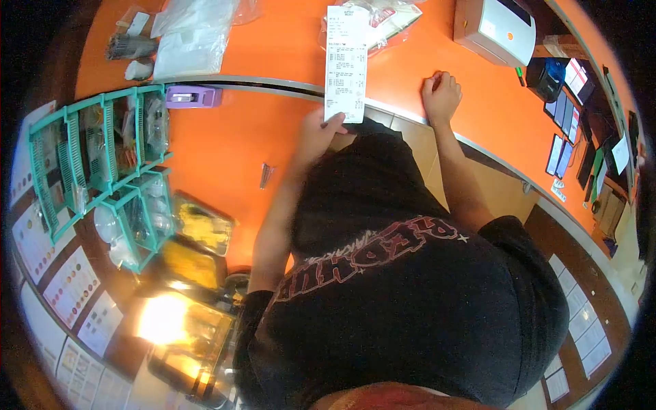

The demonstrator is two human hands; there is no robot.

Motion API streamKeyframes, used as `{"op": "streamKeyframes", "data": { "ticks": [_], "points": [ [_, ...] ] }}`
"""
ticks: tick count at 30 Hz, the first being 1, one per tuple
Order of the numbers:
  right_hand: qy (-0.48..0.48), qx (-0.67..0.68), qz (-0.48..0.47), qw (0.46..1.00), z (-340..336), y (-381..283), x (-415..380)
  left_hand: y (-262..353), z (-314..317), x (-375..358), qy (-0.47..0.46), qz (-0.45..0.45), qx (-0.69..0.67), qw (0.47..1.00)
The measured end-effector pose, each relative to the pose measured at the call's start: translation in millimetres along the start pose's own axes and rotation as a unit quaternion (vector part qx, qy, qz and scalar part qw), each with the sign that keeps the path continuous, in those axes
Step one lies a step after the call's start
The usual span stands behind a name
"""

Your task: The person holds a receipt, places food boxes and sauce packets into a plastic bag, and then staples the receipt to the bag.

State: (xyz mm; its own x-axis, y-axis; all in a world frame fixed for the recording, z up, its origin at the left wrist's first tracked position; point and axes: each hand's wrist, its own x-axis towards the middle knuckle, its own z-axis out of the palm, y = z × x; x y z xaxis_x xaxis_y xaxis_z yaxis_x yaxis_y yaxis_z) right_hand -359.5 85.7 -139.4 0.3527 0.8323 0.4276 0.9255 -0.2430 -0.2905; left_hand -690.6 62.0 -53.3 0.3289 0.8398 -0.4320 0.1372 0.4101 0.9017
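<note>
A long printed receipt (346, 65) is pinched at its lower end between the thumb and fingers of my left hand (321, 133). It extends away from me over the counter edge, its printed side facing up. My right hand (442, 96) rests on the orange counter (403, 75) to the right of the receipt, its fingers curled in. Whether anything lies under those fingers is hidden. Beyond the receipt's far end, partly behind it, is a clear plastic bag (393, 24) with papers or packets inside.
Left are a purple tape dispenser (193, 96), teal racks (102, 147) of small packets, plastic bags (195, 41) and trays of yellow food (201, 225) near a bright lamp (166, 319). Right are a white printer (502, 31) and several phones (562, 113).
</note>
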Motion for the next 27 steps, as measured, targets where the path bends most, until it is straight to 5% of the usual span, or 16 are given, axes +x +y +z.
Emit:
{"op": "streamKeyframes", "data": {
  "ticks": [27],
  "points": [
    [-0.008,0.004,-0.001,1.0,-3.1,-1.3,1.1,0.8,4.8,-3.5,0.001,0.008,-0.012,1.0]
  ]
}}
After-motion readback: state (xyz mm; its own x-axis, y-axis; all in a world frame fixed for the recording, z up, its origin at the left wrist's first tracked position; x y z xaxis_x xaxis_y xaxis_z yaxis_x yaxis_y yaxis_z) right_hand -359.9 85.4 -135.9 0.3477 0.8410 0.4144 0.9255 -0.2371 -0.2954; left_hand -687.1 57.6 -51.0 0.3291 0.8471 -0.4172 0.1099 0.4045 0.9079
